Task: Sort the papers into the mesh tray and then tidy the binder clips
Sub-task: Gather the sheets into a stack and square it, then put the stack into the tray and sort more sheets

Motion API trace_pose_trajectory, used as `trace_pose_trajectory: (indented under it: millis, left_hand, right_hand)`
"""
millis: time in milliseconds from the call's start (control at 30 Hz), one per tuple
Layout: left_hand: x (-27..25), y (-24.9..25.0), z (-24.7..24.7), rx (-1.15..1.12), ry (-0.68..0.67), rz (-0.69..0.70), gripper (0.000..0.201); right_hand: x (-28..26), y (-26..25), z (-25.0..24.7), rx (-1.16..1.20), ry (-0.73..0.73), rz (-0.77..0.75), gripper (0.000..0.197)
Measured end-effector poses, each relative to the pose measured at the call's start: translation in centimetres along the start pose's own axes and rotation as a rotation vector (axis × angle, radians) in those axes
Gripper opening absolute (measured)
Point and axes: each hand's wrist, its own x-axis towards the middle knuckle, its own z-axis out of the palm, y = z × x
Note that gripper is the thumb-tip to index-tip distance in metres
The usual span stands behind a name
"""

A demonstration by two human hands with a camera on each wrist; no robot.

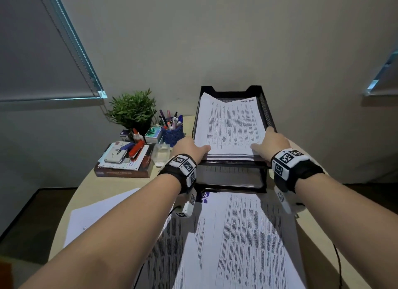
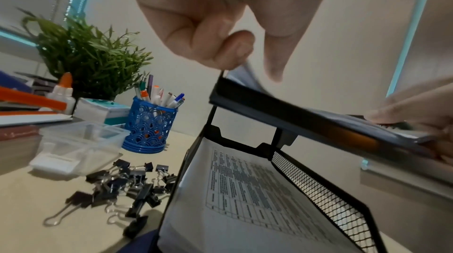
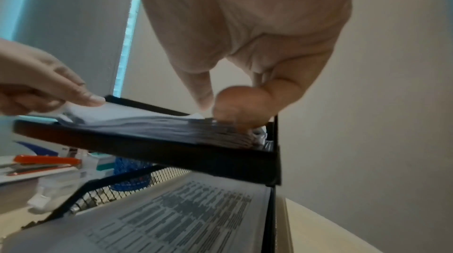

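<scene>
Two hands hold the near edge of a stack of papers (image 1: 231, 125) that lies in the upper level of a black mesh tray (image 1: 266, 109), in the middle of the head view. The long axis of the stack runs from the near edge toward the wall, with the printed heading at the far end. The left hand (image 1: 189, 147) pinches the near left corner of the stack, thumb on top and curled fingers below. The right hand (image 1: 274, 143) pinches the near right corner in the same way, with the thumb pressed on the top sheet. The near end of the tray is open; the side walls and the far wall are raised mesh. The lower level (image 2: 245, 189) also holds a printed sheet.

More printed sheets (image 1: 247, 241) lie loose on the beige table (image 1: 86, 189) in the lower half of the frame, their long axis also toward the tray. Left of the tray, in the left wrist view, a heap of black binder clips (image 2: 127, 185) lies on the table near a clear plastic box (image 2: 78, 146), a blue pen cup (image 2: 149, 121) and a green plant (image 2: 90, 51). The wall behind is plain, with window blinds at the upper left.
</scene>
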Motion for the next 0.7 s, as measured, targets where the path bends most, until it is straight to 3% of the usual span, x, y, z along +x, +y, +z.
trace_pose_trajectory:
  millis: [100, 267, 433, 533, 700]
  left_hand:
    - [-1.9, -0.9, -0.2, -0.101, 0.034, 0.009, 0.062]
    - [-7.0, -4.4, 0.6, -0.152, -0.055, 0.015, 0.047]
    - [-13.0, -9.6, 4.0, -0.036, -0.323, -0.069, 0.045]
    - [-16.0, -12.0, 5.9, 0.092, -0.362, -0.081, 0.046]
    - [-19.7, -14.3, 8.3, 0.229, -0.416, -0.165, 0.085]
  right_hand:
    - [-1.8, 0.8, -0.7, -0.034, 0.024, -0.029, 0.062]
    - [-7.1, 3.2, -0.4, 0.137, 0.016, -0.106, 0.056]
    - [-13.4, 6.5, 3.6, 0.164, -0.185, -0.043, 0.046]
    - [-16.2, 8.2, 6.4, 0.135, -0.307, 0.009, 0.045]
    - [-19.1, 11.0, 9.9, -0.033, -0.377, 0.095, 0.061]
